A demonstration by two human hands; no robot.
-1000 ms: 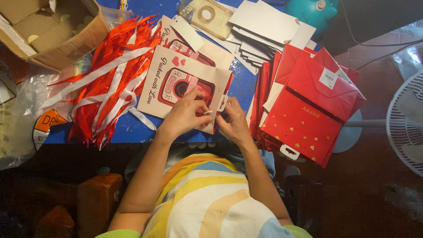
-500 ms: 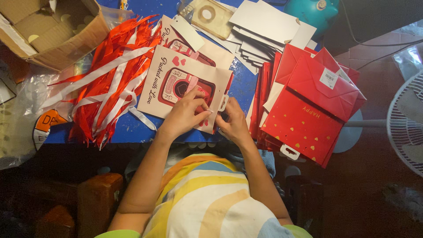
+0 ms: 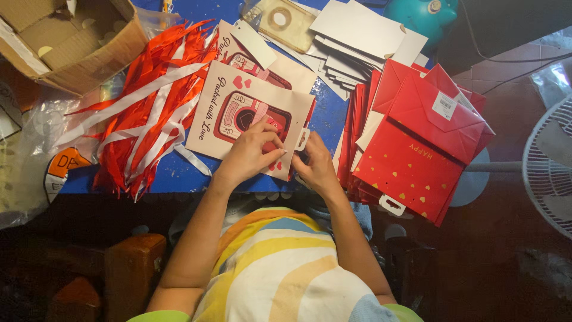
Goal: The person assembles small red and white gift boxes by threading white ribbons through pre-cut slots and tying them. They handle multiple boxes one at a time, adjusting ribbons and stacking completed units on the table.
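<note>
Hands first: my left hand [image 3: 250, 156] lies flat on the cream paper bag [image 3: 238, 116] in the middle of the frame, fingers spread, pressing it down. My right hand [image 3: 314, 167] pinches the bag's lower right corner by its white handle hole [image 3: 302, 139]. The bag's long side runs from upper left to lower right. Red ribbons [image 3: 149, 107] crowd its left, red bags [image 3: 417, 143] its right; bare blue table [image 3: 179, 176] shows below.

a flat paper bag [image 3: 238, 116] lies on the desk [image 3: 173, 173], both hands on its near edge. left of it lies a heap of ribbons [image 3: 149, 113], with a cardboard box [image 3: 71, 48] behind them. right of it sits a stack of gift bags [image 3: 423, 143]; behind, a pile of cards [image 3: 357, 42].
</note>
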